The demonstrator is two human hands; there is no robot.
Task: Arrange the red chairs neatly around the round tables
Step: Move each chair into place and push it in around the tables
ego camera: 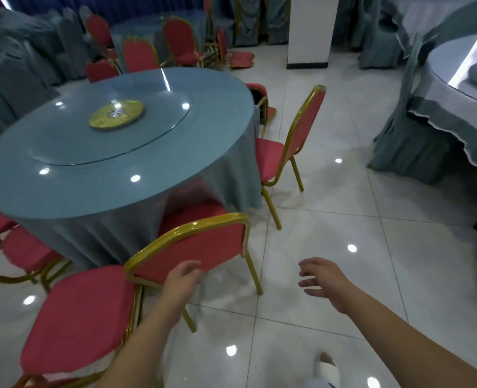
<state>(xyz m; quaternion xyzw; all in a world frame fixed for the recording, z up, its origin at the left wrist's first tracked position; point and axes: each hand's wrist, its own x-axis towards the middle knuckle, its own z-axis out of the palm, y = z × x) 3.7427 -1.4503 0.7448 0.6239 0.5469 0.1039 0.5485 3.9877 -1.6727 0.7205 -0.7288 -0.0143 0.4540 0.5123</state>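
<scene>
Head view: red-padded chair with glossy gold tube frame (pixel 192 247) close against round blue-clothed worktop (pixel 217 121), seat partly under the cloth; probably light and stiff, frame perhaps slick; best taken by the backrest's top rail; left grip (pixel 182 278) loosely open at the backrest's rear, contact unclear, forearm stretched forward; right grip (pixel 321 281) open, fingers spread, empty, above white tiled floor (pixel 343 219).

No writing, number or brand mark can be read on the red chairs (pixel 192 247), the round worktop (pixel 217 121) or its gold disc (pixel 116 114).
</scene>
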